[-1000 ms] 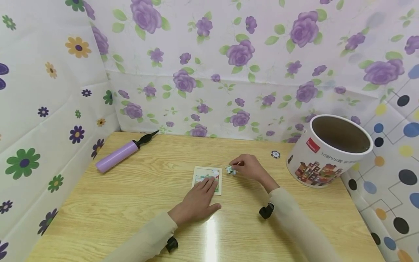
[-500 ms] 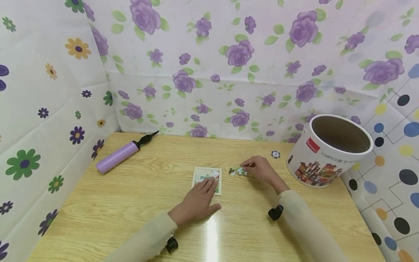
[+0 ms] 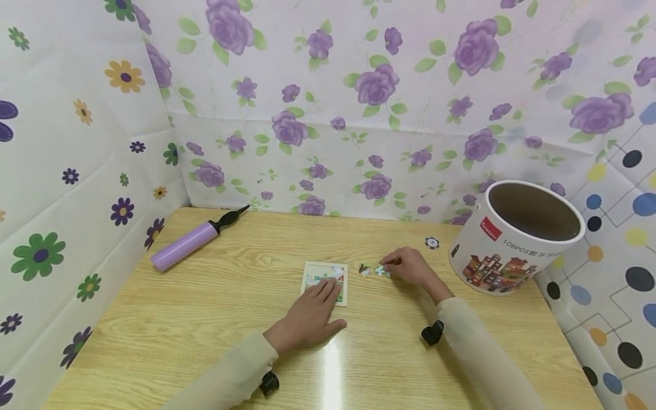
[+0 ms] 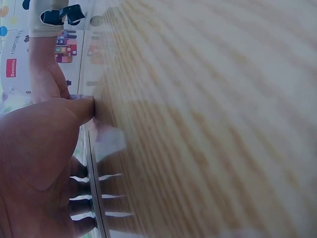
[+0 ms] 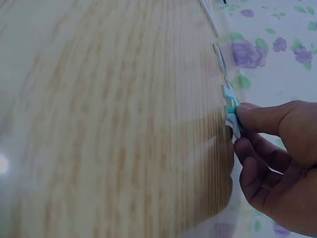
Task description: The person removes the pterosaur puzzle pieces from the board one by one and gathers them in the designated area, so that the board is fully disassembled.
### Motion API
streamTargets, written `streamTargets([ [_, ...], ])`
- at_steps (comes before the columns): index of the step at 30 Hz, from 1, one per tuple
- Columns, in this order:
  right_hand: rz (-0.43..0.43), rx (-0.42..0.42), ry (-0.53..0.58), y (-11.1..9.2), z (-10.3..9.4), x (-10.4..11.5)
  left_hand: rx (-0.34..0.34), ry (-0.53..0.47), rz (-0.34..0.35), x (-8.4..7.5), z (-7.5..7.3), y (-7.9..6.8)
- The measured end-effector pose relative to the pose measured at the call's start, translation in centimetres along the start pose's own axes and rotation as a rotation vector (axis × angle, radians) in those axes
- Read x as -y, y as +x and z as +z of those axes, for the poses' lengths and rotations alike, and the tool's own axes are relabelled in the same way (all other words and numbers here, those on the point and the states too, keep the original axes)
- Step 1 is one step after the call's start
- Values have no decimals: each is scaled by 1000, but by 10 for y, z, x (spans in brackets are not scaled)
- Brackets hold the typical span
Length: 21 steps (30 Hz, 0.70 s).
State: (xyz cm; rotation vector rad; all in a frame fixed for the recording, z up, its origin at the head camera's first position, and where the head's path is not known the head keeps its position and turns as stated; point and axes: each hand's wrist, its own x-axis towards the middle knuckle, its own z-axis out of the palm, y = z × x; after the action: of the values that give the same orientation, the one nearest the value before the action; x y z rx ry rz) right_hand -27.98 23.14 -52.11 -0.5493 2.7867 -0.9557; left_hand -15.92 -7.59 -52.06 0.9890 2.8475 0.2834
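My left hand (image 3: pixel 310 319) rests with straight fingers on a small square jigsaw puzzle board (image 3: pixel 345 295) with a pale frame, covering its lower part. In the left wrist view the fingertips lie at the edge of the thin board (image 4: pixel 94 188). To the right of the board, my right hand (image 3: pixel 409 267) pinches a light blue and white puzzle piece (image 5: pixel 231 106) between thumb and finger, low at the tabletop. Another puzzle piece (image 3: pixel 364 270), green and brown, lies just left of it. The held piece's right end is hidden by the fingers.
A large white bucket (image 3: pixel 466 250) printed with buildings stands at the right. A purple hand pump (image 3: pixel 184 246) with a black nozzle lies at the far left. Behind the right hand is a small round black-and-white token (image 3: pixel 432 243). Flowered cloth (image 3: pixel 328 114) walls the table's back.
My right hand has moved right, away from the board, carrying puzzle pieces; the green and brown piece now lies separate on the table. The left hand has stayed on the board.
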Motion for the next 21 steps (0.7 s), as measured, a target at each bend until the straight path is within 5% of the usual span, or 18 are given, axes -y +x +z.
streamTargets([
  [21,-5,-22,-12,4,-3,7,-28,17,16,0,2,0],
])
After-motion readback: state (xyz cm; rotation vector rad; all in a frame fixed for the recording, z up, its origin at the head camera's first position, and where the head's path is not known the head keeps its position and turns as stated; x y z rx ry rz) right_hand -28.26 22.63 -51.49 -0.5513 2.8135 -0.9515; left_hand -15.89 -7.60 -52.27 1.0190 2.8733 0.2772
